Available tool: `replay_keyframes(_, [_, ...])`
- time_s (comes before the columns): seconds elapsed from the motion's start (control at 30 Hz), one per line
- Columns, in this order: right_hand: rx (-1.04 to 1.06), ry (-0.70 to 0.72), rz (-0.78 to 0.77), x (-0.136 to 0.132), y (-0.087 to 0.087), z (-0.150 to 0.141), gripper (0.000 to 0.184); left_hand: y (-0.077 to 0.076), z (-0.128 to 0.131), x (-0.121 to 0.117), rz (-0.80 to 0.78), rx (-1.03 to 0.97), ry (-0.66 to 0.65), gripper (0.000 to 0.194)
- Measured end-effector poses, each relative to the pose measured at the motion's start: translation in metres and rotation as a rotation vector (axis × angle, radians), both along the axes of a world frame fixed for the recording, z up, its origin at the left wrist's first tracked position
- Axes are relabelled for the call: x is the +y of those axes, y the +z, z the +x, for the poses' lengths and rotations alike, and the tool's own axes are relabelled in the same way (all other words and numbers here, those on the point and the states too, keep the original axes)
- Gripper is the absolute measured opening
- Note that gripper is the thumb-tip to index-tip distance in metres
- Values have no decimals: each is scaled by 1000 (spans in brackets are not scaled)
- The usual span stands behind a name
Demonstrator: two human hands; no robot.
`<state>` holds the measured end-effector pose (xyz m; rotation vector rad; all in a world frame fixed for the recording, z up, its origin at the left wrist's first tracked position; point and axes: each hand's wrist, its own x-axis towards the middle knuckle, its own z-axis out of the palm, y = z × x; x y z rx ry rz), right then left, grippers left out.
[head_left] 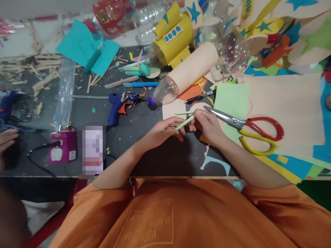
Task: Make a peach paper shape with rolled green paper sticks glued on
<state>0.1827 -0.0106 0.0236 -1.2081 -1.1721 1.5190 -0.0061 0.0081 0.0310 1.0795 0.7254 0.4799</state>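
My right hand is closed in a pinch on a narrow light green paper strip. The strip is folded or doubled, with two ends pointing left. My left hand is beside it, fingers loosely bent and apart, with one strip end lying across them; whether it grips the strip is hard to see. Just right of my right hand lie large scissors with one red and one yellow handle, blades slightly apart, partly over a light green paper sheet. Behind the hands is a black pen.
A blue glue gun and a bottle wrapped in cream paper lie beyond my hands. A purple power box and a phone are at left. A yellow-wrapped bottle stands farther back. Another person's hand shows at the left edge.
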Motion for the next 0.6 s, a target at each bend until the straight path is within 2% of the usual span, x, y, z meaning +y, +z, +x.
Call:
replay_keyframes(0.07, [-84, 68, 50, -2, 4, -1, 53, 1, 1, 0, 57, -4, -6, 27])
replay_keyframes(0.17, [-120, 130, 69, -6, 7, -2, 53, 3, 1, -2, 61, 37, -6, 28])
replay_keyframes(0.27, [-51, 106, 46, -8, 3, -2, 54, 6, 1, -3, 50, 47, 37, 31])
replay_keyframes(0.37, [-47, -4, 128, -7, -3, 2, 46, 5, -1, -2, 83, 32, 207, 30])
replay_keyframes(0.43, [-176, -81, 242, -4, -4, 4, 31, 3, -2, 0, 94, 14, 353, 28])
replay_keyframes(0.5, [-358, -90, 414, -2, -3, 5, 18, 1, -3, 2, 103, 8, 462, 30])
replay_keyframes(0.6, [-545, 83, 699, -1, -2, 3, 13, 1, -3, 3, 114, 34, 521, 33])
